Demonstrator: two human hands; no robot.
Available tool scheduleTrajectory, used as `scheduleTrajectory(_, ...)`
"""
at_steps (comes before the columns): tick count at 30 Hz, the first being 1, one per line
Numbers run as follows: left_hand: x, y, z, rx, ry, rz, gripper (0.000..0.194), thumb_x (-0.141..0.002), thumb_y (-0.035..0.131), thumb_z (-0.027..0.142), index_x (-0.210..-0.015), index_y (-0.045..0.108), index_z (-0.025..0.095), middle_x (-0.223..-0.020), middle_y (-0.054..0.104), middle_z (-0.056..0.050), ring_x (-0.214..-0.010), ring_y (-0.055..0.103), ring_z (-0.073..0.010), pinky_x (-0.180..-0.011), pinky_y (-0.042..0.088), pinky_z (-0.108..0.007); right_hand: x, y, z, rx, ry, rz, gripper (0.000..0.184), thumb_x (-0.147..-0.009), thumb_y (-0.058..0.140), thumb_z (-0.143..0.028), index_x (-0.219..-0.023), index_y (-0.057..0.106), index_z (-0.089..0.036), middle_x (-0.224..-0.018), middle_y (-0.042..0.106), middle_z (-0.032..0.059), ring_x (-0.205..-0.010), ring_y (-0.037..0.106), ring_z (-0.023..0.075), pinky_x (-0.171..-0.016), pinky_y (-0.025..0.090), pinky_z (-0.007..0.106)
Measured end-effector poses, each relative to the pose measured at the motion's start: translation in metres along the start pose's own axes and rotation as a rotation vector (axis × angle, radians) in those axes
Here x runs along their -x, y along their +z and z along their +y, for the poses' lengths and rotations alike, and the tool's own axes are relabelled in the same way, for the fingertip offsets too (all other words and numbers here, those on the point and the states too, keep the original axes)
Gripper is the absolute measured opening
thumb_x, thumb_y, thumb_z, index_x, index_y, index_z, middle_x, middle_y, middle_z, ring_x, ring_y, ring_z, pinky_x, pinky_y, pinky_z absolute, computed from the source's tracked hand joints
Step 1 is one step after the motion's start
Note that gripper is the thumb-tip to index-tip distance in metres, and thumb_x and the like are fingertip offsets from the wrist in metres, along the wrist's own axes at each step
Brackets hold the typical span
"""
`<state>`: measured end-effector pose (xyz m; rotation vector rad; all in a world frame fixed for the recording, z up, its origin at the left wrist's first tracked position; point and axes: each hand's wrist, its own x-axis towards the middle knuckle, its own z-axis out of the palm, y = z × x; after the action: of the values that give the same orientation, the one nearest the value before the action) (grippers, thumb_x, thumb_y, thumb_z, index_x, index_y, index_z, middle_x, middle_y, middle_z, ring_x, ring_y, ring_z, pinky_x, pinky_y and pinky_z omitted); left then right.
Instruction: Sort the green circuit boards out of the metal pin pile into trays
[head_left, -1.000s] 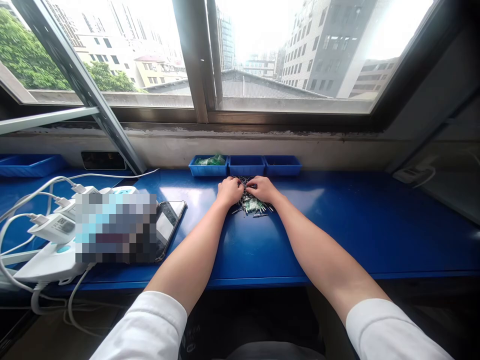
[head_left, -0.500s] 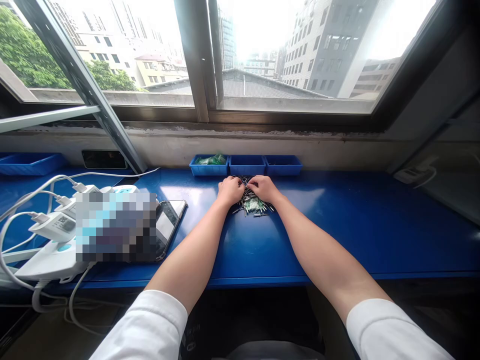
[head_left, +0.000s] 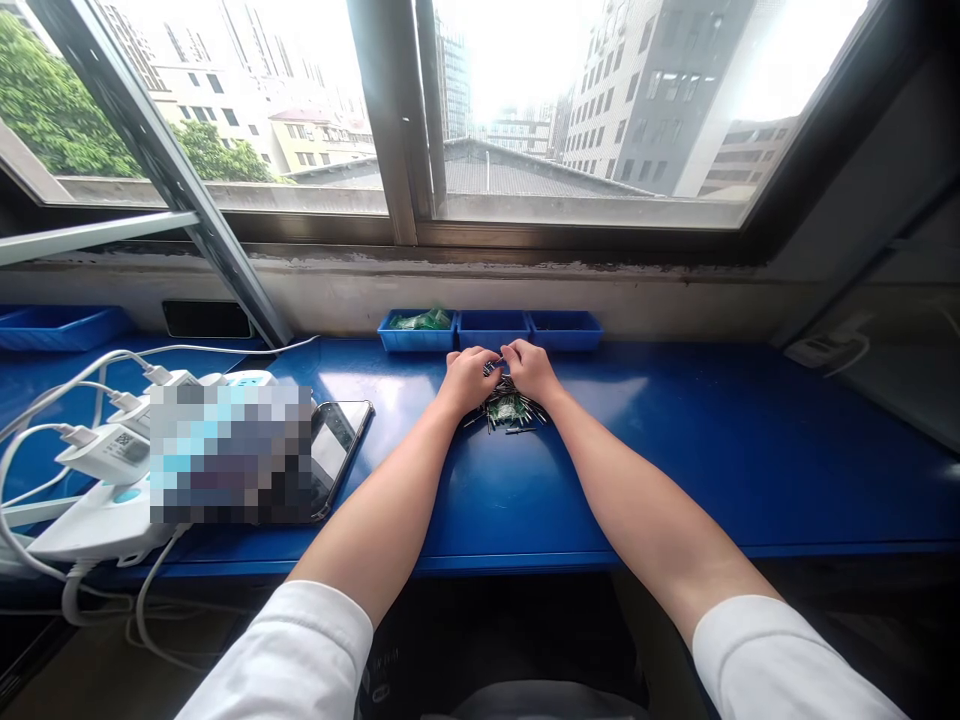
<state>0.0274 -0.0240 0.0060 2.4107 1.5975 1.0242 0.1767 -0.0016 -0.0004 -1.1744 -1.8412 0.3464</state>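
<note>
A pile of thin dark and silver rods (head_left: 529,410) lies on the blue table, with small green-and-clear pieces (head_left: 505,408) among them. My left hand (head_left: 469,381) is over the left side of the pile, its fingers bent and pinched. Beside it my right hand (head_left: 529,371) is closed too, thumb and fingers together. The fingertips of both hands almost meet above the far end of the pile. Whatever they pinch is too small to make out.
Behind the hands stand a blue bin with green packets (head_left: 417,332), a middle blue bin (head_left: 493,334) and a right blue bin (head_left: 566,333) with dark bits. At left lie a phone (head_left: 341,450) and a power strip with plugs and white cables (head_left: 90,525). The table (head_left: 517,562) ends in front.
Both hands have lifted slightly and shifted toward the bins, bringing their fingertips closer together. More of the rods shows between and below them.
</note>
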Motion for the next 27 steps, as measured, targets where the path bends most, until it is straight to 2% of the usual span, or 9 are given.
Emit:
scheduleTrajectory(4,-0.001,0.001,-0.001,0.026,0.022,0.028,0.024,-0.090,0.046,0.029,-0.095,0.069,0.024,-0.101,0.069,-0.002,-0.101,0.060,-0.0187,-0.094,0.033,-0.036,0.000,0.000,-0.003,0.015,0.014,-0.007,0.037,-0.094,0.042,-0.036,-0.060,0.044,-0.019,-0.056,0.051,-0.0004,-0.054,0.045,0.0129,-0.056,0.032,0.025)
scheduleTrajectory(8,-0.001,0.001,-0.002,0.031,0.017,0.077,0.022,-0.089,0.049,0.030,-0.099,0.068,0.024,-0.103,0.069,-0.003,-0.100,0.060,-0.0185,-0.092,0.034,-0.035,0.001,0.001,-0.003,0.006,0.013,-0.002,0.043,-0.094,0.042,-0.038,-0.055,0.038,-0.020,-0.051,0.046,-0.0011,-0.051,0.041,0.0122,-0.053,0.028,0.026)
scheduleTrajectory(10,-0.001,0.001,-0.003,0.039,0.024,0.108,0.021,-0.089,0.050,0.030,-0.097,0.069,0.024,-0.100,0.069,-0.002,-0.096,0.061,-0.0180,-0.091,0.034,-0.035,0.001,0.001,-0.002,-0.036,0.020,0.006,0.041,-0.093,0.043,-0.039,-0.057,0.042,-0.019,-0.052,0.048,-0.0010,-0.051,0.043,0.0123,-0.053,0.029,0.026)
scheduleTrajectory(14,-0.002,0.002,-0.006,0.033,-0.002,0.144,0.019,-0.087,0.053,0.029,-0.086,0.071,0.024,-0.092,0.070,-0.001,-0.090,0.062,-0.0180,-0.089,0.035,-0.036,0.001,0.003,0.001,-0.238,0.021,0.002,0.026,-0.087,0.051,-0.041,-0.075,0.057,-0.019,-0.063,0.058,-0.0011,-0.058,0.051,0.0134,-0.056,0.037,0.024)
scheduleTrajectory(16,-0.002,0.002,-0.008,0.040,-0.020,0.148,0.017,-0.085,0.054,0.028,-0.084,0.071,0.024,-0.091,0.070,-0.001,-0.090,0.062,-0.0181,-0.090,0.036,-0.036,0.001,0.003,0.001,-0.314,0.012,-0.013,0.025,-0.085,0.054,-0.042,-0.078,0.061,-0.019,-0.067,0.061,-0.0003,-0.061,0.054,0.0142,-0.058,0.040,0.024)
scheduleTrajectory(23,-0.002,0.003,-0.011,0.062,-0.045,0.141,0.019,-0.085,0.054,0.032,-0.084,0.070,0.023,-0.091,0.069,-0.001,-0.091,0.062,-0.0182,-0.091,0.038,-0.035,0.003,0.000,0.000,-0.419,-0.022,-0.021,0.022,-0.077,0.062,-0.038,-0.077,0.068,-0.017,-0.074,0.066,0.0018,-0.069,0.059,0.0159,-0.065,0.047,0.025)
scheduleTrajectory(27,-0.001,0.001,-0.009,0.026,-0.066,0.102,0.021,-0.086,0.051,0.034,-0.088,0.070,0.023,-0.098,0.068,-0.003,-0.099,0.060,-0.0195,-0.095,0.038,-0.035,0.004,-0.001,-0.004,-0.360,0.003,-0.036,0.022,-0.079,0.060,-0.036,-0.080,0.069,-0.017,-0.078,0.068,0.0023,-0.072,0.061,0.0165,-0.067,0.048,0.025)
